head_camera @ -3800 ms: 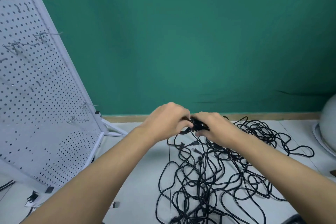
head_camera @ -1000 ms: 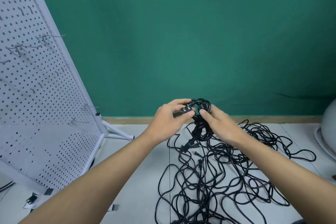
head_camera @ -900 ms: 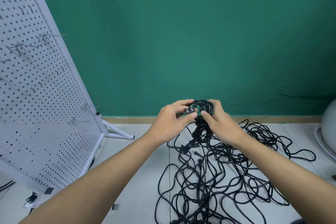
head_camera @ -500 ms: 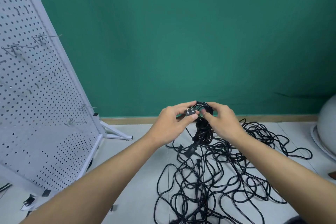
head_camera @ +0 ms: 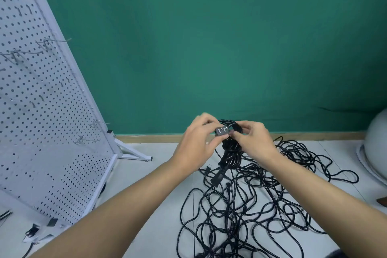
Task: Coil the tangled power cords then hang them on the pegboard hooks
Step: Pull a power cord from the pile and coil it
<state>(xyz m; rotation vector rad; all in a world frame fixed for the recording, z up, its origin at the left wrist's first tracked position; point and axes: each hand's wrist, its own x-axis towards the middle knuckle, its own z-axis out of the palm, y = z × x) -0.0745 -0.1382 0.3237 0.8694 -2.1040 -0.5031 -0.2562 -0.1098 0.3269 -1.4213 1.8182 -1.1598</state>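
Up off the pile it comes: seconds ago both hands were bunched low over the tangle, and now a small black coil (head_camera: 230, 142) is held up between them, in front of the foot of the green wall. The left hand (head_camera: 196, 144) pinches the plug (head_camera: 222, 131) between thumb and fingertips, its flat face now turned toward the camera. The right hand (head_camera: 256, 142) has its fingers curled onto the loops from the other side. A short tail hangs from the coil down to a connector (head_camera: 217, 178) that dangles just over the heap.

That looks like one cord gathered, with the loose end being tucked or wrapped to lock the loops. The hang itself isn't started: the pegboard (head_camera: 41, 115) stands well off to the left, and its hooks (head_camera: 98, 123) are bare.

Most of the job is left, since the tangled cords (head_camera: 251, 207) sprawl across the floor (head_camera: 159, 205) below the wrists.
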